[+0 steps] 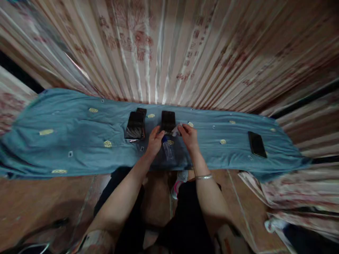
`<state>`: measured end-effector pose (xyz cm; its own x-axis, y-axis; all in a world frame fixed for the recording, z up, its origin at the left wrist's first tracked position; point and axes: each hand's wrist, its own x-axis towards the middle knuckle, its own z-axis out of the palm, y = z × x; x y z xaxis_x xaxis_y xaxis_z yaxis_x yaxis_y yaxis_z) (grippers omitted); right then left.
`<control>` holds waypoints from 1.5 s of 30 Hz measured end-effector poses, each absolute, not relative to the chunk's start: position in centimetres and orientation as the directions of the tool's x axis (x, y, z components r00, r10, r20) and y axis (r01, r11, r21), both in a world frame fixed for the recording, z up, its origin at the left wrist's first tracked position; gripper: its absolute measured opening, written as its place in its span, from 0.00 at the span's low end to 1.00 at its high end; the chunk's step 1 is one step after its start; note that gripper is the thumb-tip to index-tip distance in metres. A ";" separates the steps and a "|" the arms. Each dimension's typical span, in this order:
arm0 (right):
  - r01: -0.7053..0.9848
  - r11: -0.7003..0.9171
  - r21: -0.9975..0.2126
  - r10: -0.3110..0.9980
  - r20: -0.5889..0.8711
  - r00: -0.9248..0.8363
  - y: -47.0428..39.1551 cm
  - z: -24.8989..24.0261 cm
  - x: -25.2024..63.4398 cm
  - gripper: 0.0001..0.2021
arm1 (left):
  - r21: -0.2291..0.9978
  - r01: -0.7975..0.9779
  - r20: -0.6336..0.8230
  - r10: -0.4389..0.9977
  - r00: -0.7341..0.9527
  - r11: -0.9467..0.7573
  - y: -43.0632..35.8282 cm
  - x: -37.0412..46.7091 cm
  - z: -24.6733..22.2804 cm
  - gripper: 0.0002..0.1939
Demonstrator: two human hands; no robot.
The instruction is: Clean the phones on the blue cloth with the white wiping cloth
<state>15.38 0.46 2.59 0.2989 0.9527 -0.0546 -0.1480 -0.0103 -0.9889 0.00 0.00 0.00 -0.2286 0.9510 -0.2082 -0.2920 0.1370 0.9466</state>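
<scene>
Near the middle of the blue cloth, my left hand (155, 140) is closed, its thumb and fingers pinched at the near edge of a dark flat tablet-like object (168, 121); what it grips is too small to name. My right hand (188, 135) pinches a small pale crumpled wipe or cloth (176, 131) beside that object's near right corner. Just below the hands lies a clear bottle (168, 150) with a blue cap, close to my left fingertips. A stack of dark flat objects (135, 126) rests left of my left hand.
A blue patterned cloth (84, 141) covers the long narrow surface. Another dark flat device (257, 144) lies toward its right end. Pleated curtains (159, 53) hang behind and at the sides. Below are my legs and a tiled floor (238, 208).
</scene>
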 end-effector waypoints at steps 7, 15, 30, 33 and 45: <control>-0.418 -0.197 -0.887 0.979 -0.201 -0.034 -0.7 3.4 12.1 0.12 | 0.759 -0.572 -0.320 0.943 0.089 0.312 -1.9 -1.8 2.1 0.18; -0.469 -0.230 -0.853 0.973 -0.207 -0.101 -0.9 3.2 9.8 0.11 | 0.641 -0.642 -0.397 0.898 0.192 0.421 -2.9 -3.1 3.1 0.08; -0.076 -0.117 -0.990 0.991 -0.112 -0.068 -2.2 2.2 8.6 0.24 | 0.877 -0.446 -0.183 0.982 0.038 0.180 -3.3 -4.1 1.7 0.20; 0.108 -0.055 -0.993 0.993 -0.066 -0.097 -2.3 1.9 9.4 0.29 | 0.896 -0.390 -0.212 0.976 0.039 0.210 -3.2 -4.2 1.6 0.15; 0.884 0.181 -0.431 0.980 0.150 -0.127 -5.1 0.4 11.8 0.18 | 0.984 0.164 0.073 0.997 0.011 -0.074 -2.7 -8.5 2.0 0.12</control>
